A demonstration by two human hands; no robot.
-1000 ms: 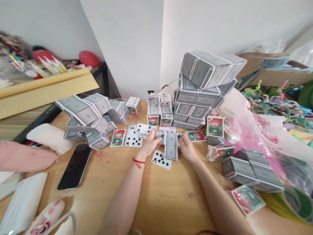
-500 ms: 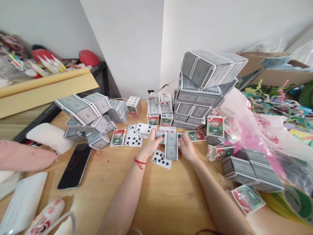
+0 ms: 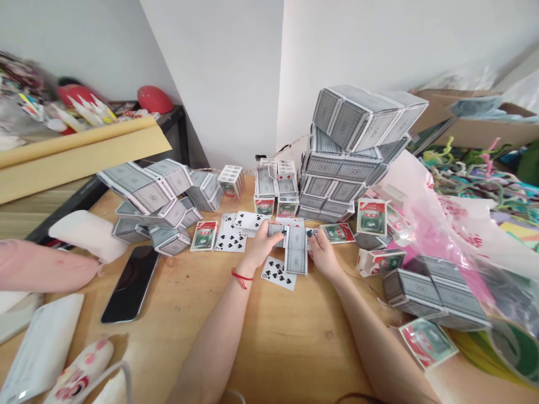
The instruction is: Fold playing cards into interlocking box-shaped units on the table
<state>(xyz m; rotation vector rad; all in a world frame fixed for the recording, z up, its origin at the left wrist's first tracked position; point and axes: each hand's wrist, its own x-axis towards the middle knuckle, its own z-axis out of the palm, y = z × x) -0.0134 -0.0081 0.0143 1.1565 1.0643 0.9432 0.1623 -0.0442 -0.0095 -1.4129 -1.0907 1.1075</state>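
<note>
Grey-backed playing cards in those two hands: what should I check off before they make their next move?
1. Left hand has a grip on the grey-backed playing cards: ok, thumb on top at their left side.
2. Right hand has a grip too: ok, thumb at their right side.
3. Face-up spade card fully uncovered: not ok, the held cards hide its upper right part in this view.
4. Smartphone apart from both hands: ok, it lies off to the left.
5. Card tower fixed together: cannot tell; it stands, but no bond is clear.
</note>
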